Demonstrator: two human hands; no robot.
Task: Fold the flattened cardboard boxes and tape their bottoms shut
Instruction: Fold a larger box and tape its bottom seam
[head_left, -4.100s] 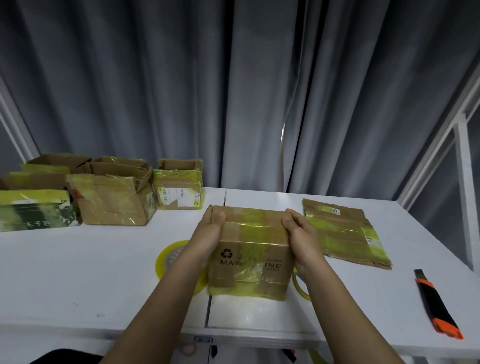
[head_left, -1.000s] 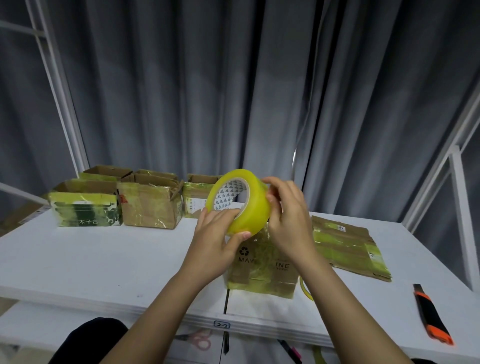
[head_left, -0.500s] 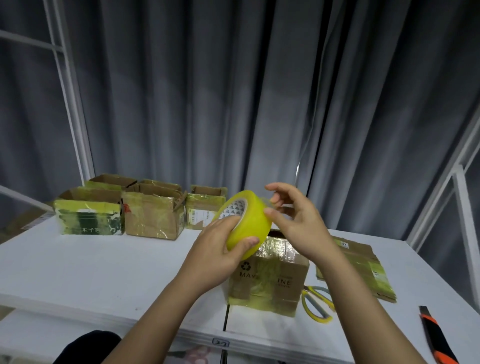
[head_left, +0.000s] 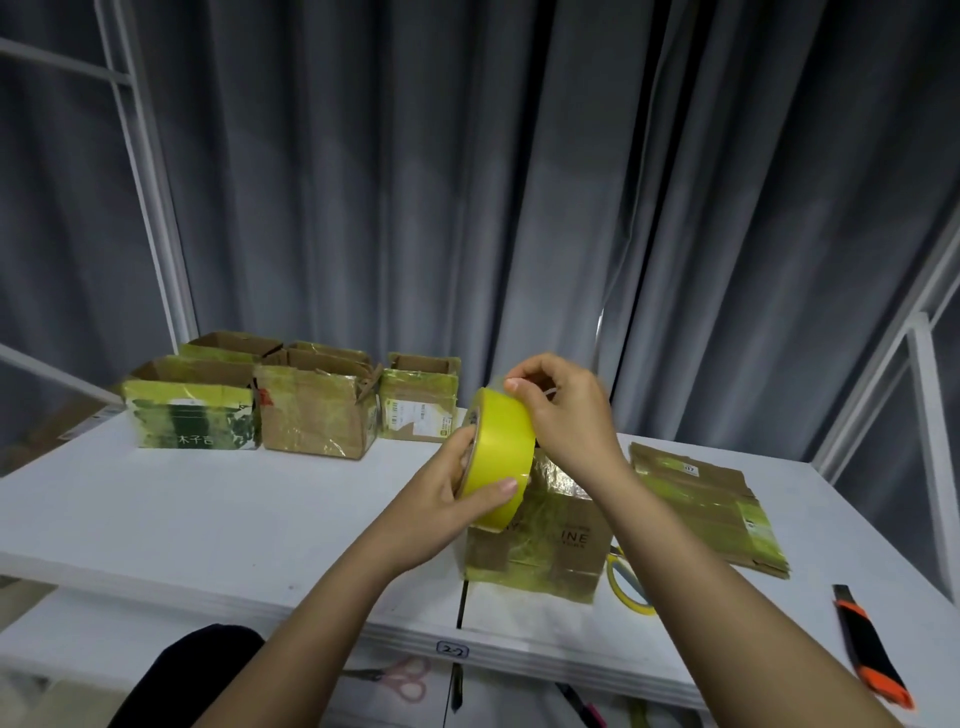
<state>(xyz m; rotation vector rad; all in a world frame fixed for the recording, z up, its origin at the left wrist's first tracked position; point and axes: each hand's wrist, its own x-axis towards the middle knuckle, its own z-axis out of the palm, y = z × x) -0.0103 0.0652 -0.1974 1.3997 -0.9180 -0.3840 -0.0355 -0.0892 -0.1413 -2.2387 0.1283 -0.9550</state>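
Grey curtains hung behind a white table (head_left: 156, 509), where a row of folded boxes (head_left: 291, 410) stood open-topped at the far left. Near the front edge stood the box in hand (head_left: 540, 545), bottom side up, wrapped in old yellowish tape. To its right lay a stack of flattened boxes (head_left: 706, 504), not yet folded. Yellow-handled scissors (head_left: 626, 587) lay just beside the standing box, partly hidden by the right forearm, and an orange and black utility knife (head_left: 872, 654) lay well apart at the right edge.

Both hands were raised above the box with the yellow tape roll (head_left: 498, 462) between them. The left hand (head_left: 457, 493) gripped the roll, thumb across the outer face and fingers curled round the far rim. The right hand (head_left: 566, 415) was at the top of the roll with fingertips pinched together, apparently picking at the tape's loose end; whether the end was already lifted could not be told.

The step in hand looked to be freeing the tape end, ahead of sealing this box's bottom. The next move would likely call for peeling out a strip, laying it along the seam of the closed flaps and pressing it flat, then cutting it with the scissors or the knife. The left hand would need to hold the roll steady as the strip came away
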